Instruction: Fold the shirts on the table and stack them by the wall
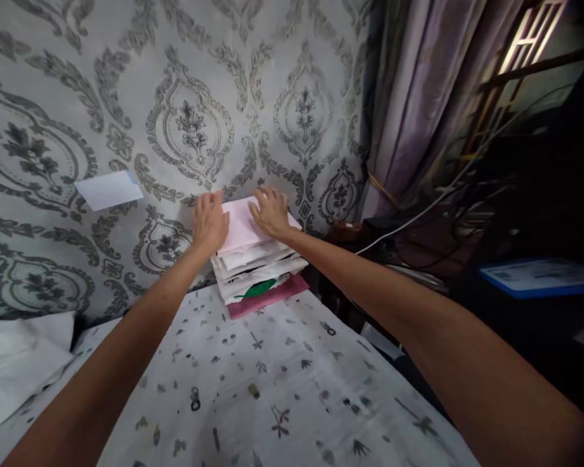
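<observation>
Beneath my loosely spread right hand (pixel 271 211), its fingers closed on nothing, sits the uneven stack of folded cloths (pixel 263 266), my left hand (pixel 210 220) flattened at its other side, and pressing harder on one side could make the layers slide

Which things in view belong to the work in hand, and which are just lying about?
In use:
- left hand, at the stack's left edge
- right hand, on top
- folded stack, pink on top

Lying about:
- crumpled white cloth, left
- pale sheet on wall
- blue-edged item, right
</observation>
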Available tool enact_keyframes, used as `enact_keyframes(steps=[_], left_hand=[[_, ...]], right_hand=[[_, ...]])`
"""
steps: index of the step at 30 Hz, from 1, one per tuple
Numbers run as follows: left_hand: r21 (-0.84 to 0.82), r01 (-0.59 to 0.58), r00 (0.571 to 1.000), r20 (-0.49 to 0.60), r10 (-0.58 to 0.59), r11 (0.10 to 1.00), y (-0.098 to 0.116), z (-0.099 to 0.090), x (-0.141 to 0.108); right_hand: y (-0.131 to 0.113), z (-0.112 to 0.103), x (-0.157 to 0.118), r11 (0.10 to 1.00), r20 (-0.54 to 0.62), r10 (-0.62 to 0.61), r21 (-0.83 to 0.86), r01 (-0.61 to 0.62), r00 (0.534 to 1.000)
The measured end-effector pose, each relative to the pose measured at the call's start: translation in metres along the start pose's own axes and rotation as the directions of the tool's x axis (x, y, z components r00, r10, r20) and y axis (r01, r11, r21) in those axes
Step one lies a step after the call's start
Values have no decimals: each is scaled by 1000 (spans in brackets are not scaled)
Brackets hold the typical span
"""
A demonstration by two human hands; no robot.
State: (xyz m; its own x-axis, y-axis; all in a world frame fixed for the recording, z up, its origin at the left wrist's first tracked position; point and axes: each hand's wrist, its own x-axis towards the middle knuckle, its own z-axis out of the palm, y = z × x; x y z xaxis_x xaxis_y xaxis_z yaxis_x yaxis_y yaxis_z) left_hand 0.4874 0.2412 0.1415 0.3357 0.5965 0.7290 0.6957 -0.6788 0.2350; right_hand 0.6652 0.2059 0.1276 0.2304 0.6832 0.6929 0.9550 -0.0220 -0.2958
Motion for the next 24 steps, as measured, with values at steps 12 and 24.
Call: enact_keyframes(steps=[12,24], left_hand=[[36,2,892,452,-18,999,5,5,-39],[449,397,821,216,-529,800,-194,-177,-242]], right_hand=[[-3,35,-10,997,302,-23,-59,43,953],[-18,30,25,998,336,15,-60,6,942]])
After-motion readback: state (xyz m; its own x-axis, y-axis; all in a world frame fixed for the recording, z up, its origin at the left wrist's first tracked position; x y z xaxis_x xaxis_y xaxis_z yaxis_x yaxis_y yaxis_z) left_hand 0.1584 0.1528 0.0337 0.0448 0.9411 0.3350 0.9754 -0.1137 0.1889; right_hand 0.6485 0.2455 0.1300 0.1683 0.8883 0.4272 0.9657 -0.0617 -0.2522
